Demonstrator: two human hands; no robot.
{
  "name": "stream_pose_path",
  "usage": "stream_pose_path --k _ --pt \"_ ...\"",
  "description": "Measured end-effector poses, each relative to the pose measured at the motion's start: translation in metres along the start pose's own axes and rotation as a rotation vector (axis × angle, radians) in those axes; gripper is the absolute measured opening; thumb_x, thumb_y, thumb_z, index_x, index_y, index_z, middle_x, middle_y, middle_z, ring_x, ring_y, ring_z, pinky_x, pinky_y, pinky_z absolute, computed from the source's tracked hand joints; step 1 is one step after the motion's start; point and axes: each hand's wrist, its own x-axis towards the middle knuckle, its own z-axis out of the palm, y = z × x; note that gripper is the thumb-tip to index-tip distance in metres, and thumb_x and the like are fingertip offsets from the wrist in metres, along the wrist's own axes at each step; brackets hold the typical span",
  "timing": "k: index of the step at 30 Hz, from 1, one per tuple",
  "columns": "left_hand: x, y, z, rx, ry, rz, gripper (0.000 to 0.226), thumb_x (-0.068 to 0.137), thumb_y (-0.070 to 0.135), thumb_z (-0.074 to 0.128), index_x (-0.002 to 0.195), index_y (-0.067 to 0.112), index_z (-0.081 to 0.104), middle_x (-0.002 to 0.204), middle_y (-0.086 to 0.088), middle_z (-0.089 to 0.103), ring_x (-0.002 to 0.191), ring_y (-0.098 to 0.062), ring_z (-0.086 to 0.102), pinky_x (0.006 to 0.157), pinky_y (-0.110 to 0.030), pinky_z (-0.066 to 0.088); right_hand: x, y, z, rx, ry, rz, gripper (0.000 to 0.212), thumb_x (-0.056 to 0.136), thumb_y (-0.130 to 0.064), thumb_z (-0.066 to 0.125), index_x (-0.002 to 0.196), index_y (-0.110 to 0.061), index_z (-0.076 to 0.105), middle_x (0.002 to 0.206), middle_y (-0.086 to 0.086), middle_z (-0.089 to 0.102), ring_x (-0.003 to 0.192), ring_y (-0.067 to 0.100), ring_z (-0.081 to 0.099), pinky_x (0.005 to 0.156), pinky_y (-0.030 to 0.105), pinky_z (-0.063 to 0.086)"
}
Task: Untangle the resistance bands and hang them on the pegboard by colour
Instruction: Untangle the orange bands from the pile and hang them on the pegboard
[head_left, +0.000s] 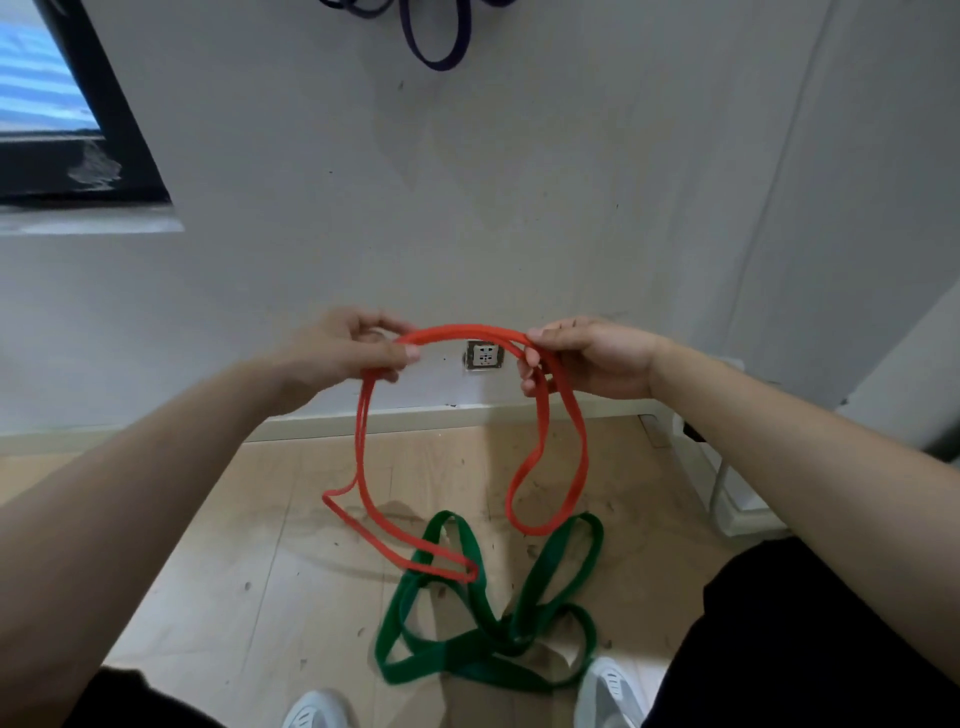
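both hands are up in front of the wall, each clamped on the red resistance band (462, 332). the left hand (358, 348) has thumb and fingers curled round the doubled strands on its side, and the right hand (587, 358) has its fingers closed on the strands at the other end. a short arc spans between them in front of the wall socket (484, 355). below the hands the red hangs in two long loops, and i can't tell whether this is one band doubled or two. the loop under the right hand hangs free. the one under the left hand trails lower, and its tip lies across the green resistance bands (488, 639), a knotted heap on the wooden floor (234, 545) just ahead of the white shoes (608, 691). whether that red tip only rests on the green or is threaded through one of its loops cannot be told. that is the main risk: if it is threaded, lifting the red toward the purple bands (436, 57) hanging high on the wall would likely drag the green up and tighten its knot. the red strands also cross near the right hand, so a twist could be carried onto the peg. the pegs themselves are out of view.
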Motion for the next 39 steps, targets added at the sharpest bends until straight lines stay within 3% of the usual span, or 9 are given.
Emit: stream_pose_path --k 3,6,9,12,16,22,28,34,39 --pt "-0.006 0.007 0.017 0.129 -0.123 -0.031 0.042 0.078 0.033 0.08 0.117 0.019 0.07 0.101 0.0 0.076 0.09 -0.017 0.074 0.08 -0.022 0.056 0.0 -0.011 0.015 0.025 -0.021 -0.071 0.034 0.104 -0.024 0.046 0.08 -0.011 0.065 0.088 0.01 0.06 0.088 0.026 0.059 0.102 0.047 0.048" --pt "-0.002 0.02 0.038 0.013 -0.097 0.033 0.034 0.081 0.03 0.079 0.112 0.019 0.071 0.092 0.004 0.077 0.086 -0.013 0.072 0.078 -0.02 0.058 0.001 -0.017 0.026 -0.012 -0.04 -0.087 0.034 0.105 -0.025 0.047 0.084 -0.009 0.069 0.087 0.008 0.063 0.086 0.024 0.06 0.104 0.047 0.047" --pt "0.001 0.031 0.049 -0.087 0.001 0.122 0.024 0.083 0.026 0.078 0.105 0.017 0.074 0.089 -0.003 0.077 0.081 -0.013 0.071 0.082 -0.025 0.06 0.001 -0.018 0.032 -0.047 -0.042 -0.085 0.03 0.103 -0.028 0.052 0.089 -0.008 0.07 0.086 0.007 0.065 0.085 0.022 0.061 0.101 0.046 0.048" --pt "0.002 0.034 0.051 -0.089 0.086 0.188 0.012 0.087 0.016 0.075 0.098 0.013 0.076 0.079 0.001 0.075 0.071 -0.009 0.066 0.074 -0.022 0.058 0.001 -0.017 0.031 -0.031 -0.025 -0.075 0.029 0.102 -0.028 0.052 0.092 -0.009 0.07 0.091 0.007 0.068 0.089 0.023 0.063 0.104 0.048 0.047" --pt "0.004 0.034 0.04 -0.156 0.23 0.22 0.012 0.088 0.011 0.073 0.099 0.01 0.075 0.076 -0.001 0.072 0.066 -0.009 0.066 0.069 -0.02 0.057 0.001 -0.013 0.023 -0.045 -0.042 -0.038 0.027 0.1 -0.032 0.054 0.092 -0.012 0.072 0.104 0.009 0.069 0.1 0.025 0.064 0.107 0.051 0.045" --pt "0.006 0.022 0.008 -0.286 0.385 0.227 0.01 0.091 0.01 0.07 0.098 0.014 0.075 0.076 0.001 0.072 0.068 -0.01 0.064 0.075 -0.022 0.058 -0.002 -0.004 0.008 -0.08 -0.049 0.054 0.027 0.092 -0.037 0.061 0.092 -0.015 0.076 0.119 0.01 0.069 0.107 0.026 0.064 0.109 0.051 0.044" --pt "0.001 0.012 -0.003 -0.264 0.22 0.114 0.017 0.091 0.015 0.067 0.105 0.007 0.071 0.077 -0.001 0.069 0.071 -0.015 0.064 0.077 -0.029 0.056 -0.001 -0.005 0.007 -0.027 -0.072 0.038 0.034 0.097 -0.036 0.055 0.096 -0.009 0.075 0.107 0.005 0.068 0.102 0.022 0.062 0.111 0.053 0.041" --pt "-0.009 0.025 0.02 -0.15 0.031 0.104 0.04 0.073 0.027 0.077 0.111 0.017 0.072 0.078 -0.004 0.071 0.069 -0.013 0.063 0.073 -0.025 0.058 -0.003 -0.012 0.017 0.038 -0.121 -0.052 0.038 0.1 -0.033 0.048 0.09 -0.009 0.076 0.101 0.007 0.067 0.095 0.024 0.063 0.108 0.052 0.042" --pt "-0.005 0.034 0.046 -0.08 0.108 0.19 0.024 0.083 0.022 0.077 0.105 0.014 0.076 0.083 -0.003 0.073 0.071 -0.009 0.064 0.07 -0.022 0.056 -0.002 -0.013 0.024 -0.006 -0.167 -0.067 0.037 0.098 -0.035 0.05 0.089 -0.011 0.076 0.1 0.005 0.065 0.096 0.022 0.063 0.109 0.053 0.041"
